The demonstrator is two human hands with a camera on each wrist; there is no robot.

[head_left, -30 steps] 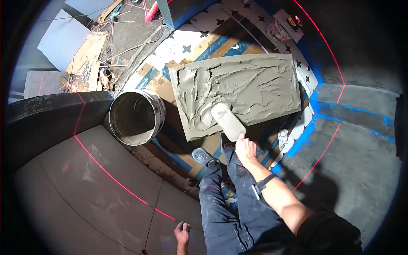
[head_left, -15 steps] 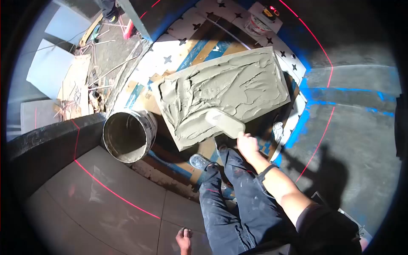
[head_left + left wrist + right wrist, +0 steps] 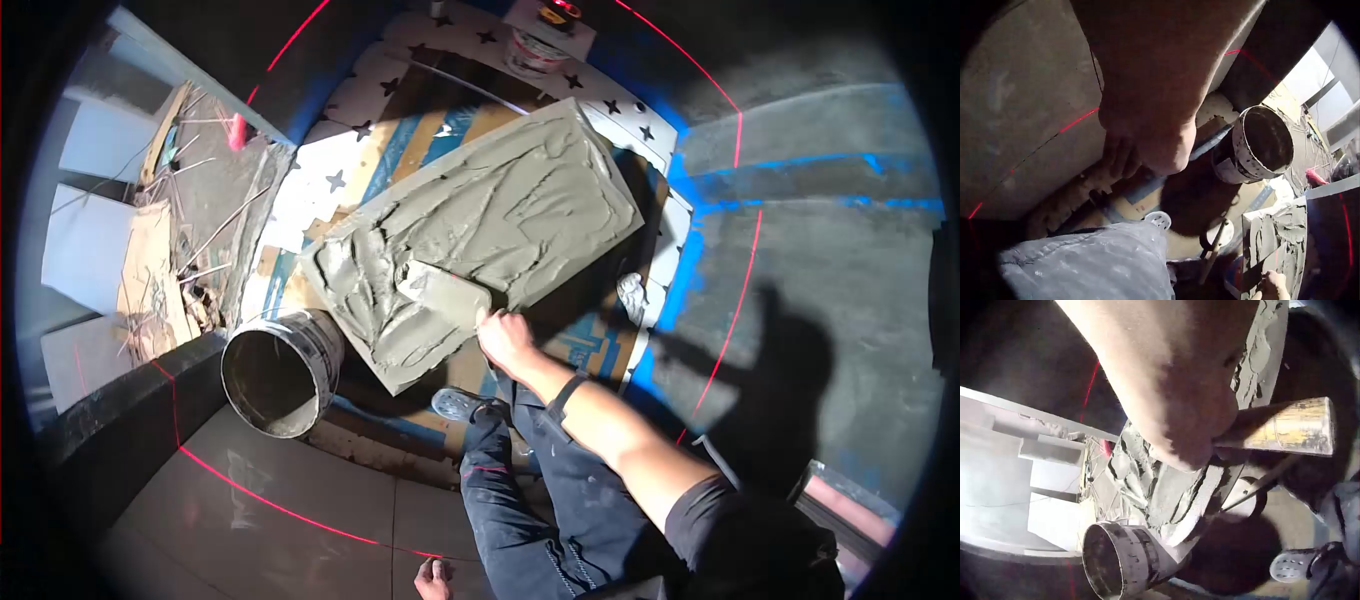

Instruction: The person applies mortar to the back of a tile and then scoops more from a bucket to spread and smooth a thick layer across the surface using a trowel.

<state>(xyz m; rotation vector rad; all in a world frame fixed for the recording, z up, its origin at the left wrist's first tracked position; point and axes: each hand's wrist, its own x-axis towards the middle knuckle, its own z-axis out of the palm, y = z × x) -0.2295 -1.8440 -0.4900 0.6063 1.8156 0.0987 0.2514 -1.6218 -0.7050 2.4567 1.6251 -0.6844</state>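
Note:
Grey mortar [image 3: 530,205], ridged and uneven, covers a large rectangular slab with a pale side edge [image 3: 612,180]. My right hand [image 3: 507,342] grips a trowel [image 3: 452,298], whose flat blade lies on the mortar near the slab's lower edge. In the right wrist view my right hand [image 3: 1188,428] is curled round the worn wooden handle [image 3: 1297,428]. My left hand [image 3: 433,578] hangs at the bottom of the head view, away from the slab, its fingers loosely bent. The left wrist view shows that hand [image 3: 1147,147] in shadow, holding nothing visible.
A mortar-smeared bucket [image 3: 322,350] stands left of the slab, beside a low dark wall [image 3: 140,390]. Another bucket [image 3: 535,52] is at the back. Crumpled white material [image 3: 631,297] lies on the right. My shoe [image 3: 456,403] is just below the slab.
The head view has turned, so slab and bucket appear farther left and the slab more tilted. My right hand has moved left in view with the trowel, its blade still on the mortar.

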